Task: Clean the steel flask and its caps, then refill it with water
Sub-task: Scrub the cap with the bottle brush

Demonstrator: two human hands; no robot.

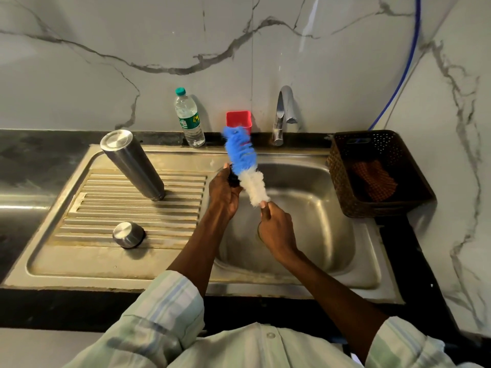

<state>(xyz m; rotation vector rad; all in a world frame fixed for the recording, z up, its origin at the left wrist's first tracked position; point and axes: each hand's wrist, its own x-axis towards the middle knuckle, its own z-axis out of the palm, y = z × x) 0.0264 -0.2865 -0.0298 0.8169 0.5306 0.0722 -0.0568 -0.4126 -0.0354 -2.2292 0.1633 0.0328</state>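
— Blue-and-white bottle brush (245, 166): the right hand (277, 229) pinches its handle, the left hand (223, 191) grips a small dark cap (233, 179) against the bristles.

— And the steel flask (132, 164)?

— Upended on the drainboard (138, 205), steel cap (128, 234) nearby. Best twist the bristles over the sink basin (313, 208).

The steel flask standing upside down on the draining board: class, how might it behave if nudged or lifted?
The flask is tall and stands on its narrow mouth, so a nudge would probably tip it. Its round body would likely roll along the draining board. Smooth steel may be slippery when wet.
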